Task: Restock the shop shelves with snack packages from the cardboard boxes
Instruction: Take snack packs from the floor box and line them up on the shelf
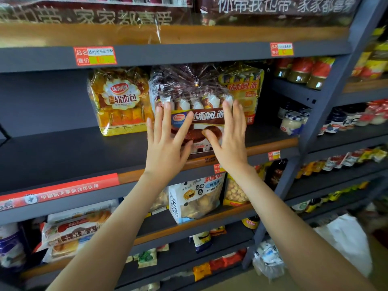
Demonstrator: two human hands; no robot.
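Observation:
A brown chocolate-pie package (195, 95) stands upright on the dark middle shelf (69, 156), near its front edge. My left hand (168, 139) lies flat against its front left, fingers straight and spread. My right hand (228, 135) presses its front right side, fingers straight, thumb on the pictured pie. To the package's left stands a yellow soft-bread package (119, 101). Behind it on the right a yellow pie package (245, 91) is partly hidden. No cardboard box is in view.
The left part of the middle shelf is bare. The shelf below holds a white cracker bag (193, 200) and flat pastry packs (71, 229). Jars (302, 70) fill the unit on the right. A white plastic bag (348, 238) lies on the floor at lower right.

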